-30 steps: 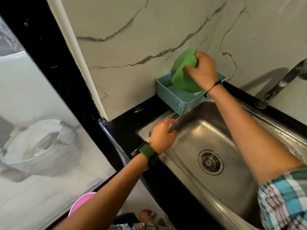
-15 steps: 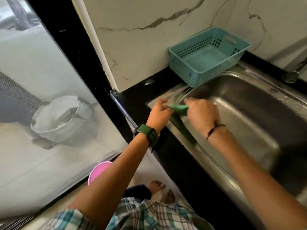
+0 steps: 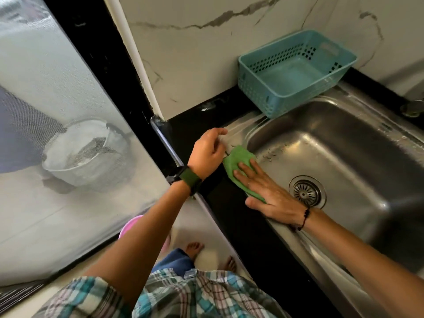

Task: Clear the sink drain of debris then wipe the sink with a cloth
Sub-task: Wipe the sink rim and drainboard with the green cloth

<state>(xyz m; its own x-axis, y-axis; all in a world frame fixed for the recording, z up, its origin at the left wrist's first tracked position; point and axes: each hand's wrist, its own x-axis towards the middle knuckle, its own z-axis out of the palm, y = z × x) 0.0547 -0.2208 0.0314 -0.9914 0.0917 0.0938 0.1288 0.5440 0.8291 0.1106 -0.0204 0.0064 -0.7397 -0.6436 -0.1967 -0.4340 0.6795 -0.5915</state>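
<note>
A green cloth (image 3: 238, 160) lies on the front-left rim of the steel sink (image 3: 358, 157). My right hand (image 3: 268, 193) lies flat on the cloth, fingers spread, pressing it against the rim. My left hand (image 3: 207, 154) hovers just left of the cloth above the black counter, fingers loosely apart and holding nothing. The round drain strainer (image 3: 306, 193) sits in the sink bottom, just right of my right hand, and looks free of debris.
A teal plastic basket (image 3: 259, 97) stands on the sink's back-left corner against the marble wall. A tap base (image 3: 411, 109) is at the far right. The black counter (image 3: 192, 125) borders the sink. A pink tub (image 3: 132, 226) sits on the floor below.
My right hand took the cloth out of the basket, brought it down to the sink's front-left rim and now presses it flat. My left hand has let go of the rim.
</note>
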